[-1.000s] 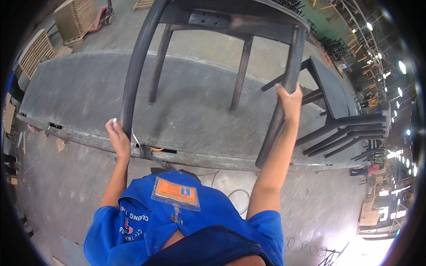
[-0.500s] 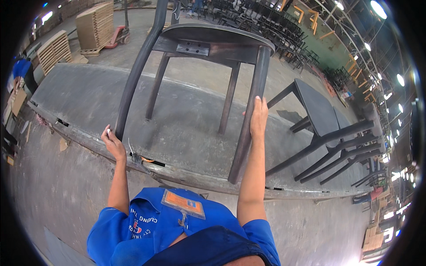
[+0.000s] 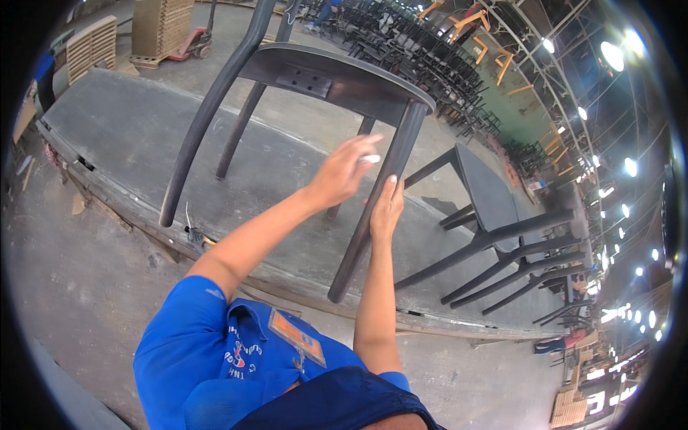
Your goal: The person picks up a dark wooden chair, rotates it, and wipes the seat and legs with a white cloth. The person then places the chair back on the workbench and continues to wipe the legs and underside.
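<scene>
A dark, near-black wooden chair (image 3: 369, 86) stands on the long grey worktable, its seat's underside edge and a block with several holes facing me. My right hand (image 3: 385, 209) is closed round the chair's near right leg (image 3: 407, 140), about midway down. My left hand (image 3: 342, 172) is beside that leg, a little blurred, fingers closed on a small white piece (image 3: 370, 158) that looks like chalk. Whether the white piece touches the leg I cannot tell. The curved left leg (image 3: 204, 132) of the chair has no hand on it.
More dark chairs (image 3: 487, 190) lie along the worktable (image 3: 143, 122) to the right. A cord with a tool end (image 3: 201, 236) is at the table's near edge. Stacked boards (image 3: 161, 29), a red pallet jack (image 3: 192, 44) and many piled chairs (image 3: 423, 72) stand beyond.
My left hand has swung from beside the left leg across to the right leg, carrying the white piece. My right hand stays on the right leg; the view has shifted.
</scene>
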`<state>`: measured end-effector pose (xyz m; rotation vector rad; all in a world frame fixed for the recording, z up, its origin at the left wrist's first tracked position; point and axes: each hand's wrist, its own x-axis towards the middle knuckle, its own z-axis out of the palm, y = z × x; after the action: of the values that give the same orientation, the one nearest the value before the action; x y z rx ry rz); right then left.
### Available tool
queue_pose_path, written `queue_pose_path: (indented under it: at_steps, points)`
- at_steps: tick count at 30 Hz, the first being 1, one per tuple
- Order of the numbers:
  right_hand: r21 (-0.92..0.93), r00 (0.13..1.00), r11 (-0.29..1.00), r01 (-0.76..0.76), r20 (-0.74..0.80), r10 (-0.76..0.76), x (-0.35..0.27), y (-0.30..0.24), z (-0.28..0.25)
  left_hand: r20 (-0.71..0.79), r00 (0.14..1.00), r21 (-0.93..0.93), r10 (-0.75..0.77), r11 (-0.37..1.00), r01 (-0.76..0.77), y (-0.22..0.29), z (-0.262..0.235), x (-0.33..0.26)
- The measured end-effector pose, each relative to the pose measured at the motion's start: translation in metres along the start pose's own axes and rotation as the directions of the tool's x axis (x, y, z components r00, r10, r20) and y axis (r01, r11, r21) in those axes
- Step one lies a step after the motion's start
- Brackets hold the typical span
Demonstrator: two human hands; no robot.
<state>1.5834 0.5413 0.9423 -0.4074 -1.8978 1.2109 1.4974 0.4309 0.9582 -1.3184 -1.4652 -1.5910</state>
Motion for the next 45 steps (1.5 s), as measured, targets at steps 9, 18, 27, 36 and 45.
queue_pose_path:
  at_steps: [9,18,27,36,45]
  points:
    - [-0.001,1.000,1.000,0.002,-0.005,-0.002,-0.003,0.008,0.000,0.075,0.991,-0.006,0.107,0.994,-0.107,-0.008,0.007,0.017]
    - [-0.090,0.999,0.996,-0.002,-0.052,-0.003,-0.004,-0.001,0.006,-0.459,0.882,0.466,-0.110,0.815,0.344,-0.066,-0.229,-0.048]
    - [-0.156,0.969,0.977,0.142,-0.178,-0.169,0.009,-0.028,0.006,-0.387,0.694,0.196,-0.607,0.681,0.705,-0.097,-0.279,-0.129]
    - [-0.132,0.998,0.990,-0.040,-0.062,0.032,0.096,-0.100,-0.003,-0.279,0.894,0.386,-0.350,0.812,0.438,-0.110,-0.279,-0.143]
    - [-0.298,0.995,0.949,-0.101,-0.022,0.099,0.117,-0.124,0.006,-0.280,0.898,0.334,-0.340,0.842,0.423,-0.115,-0.282,-0.146]
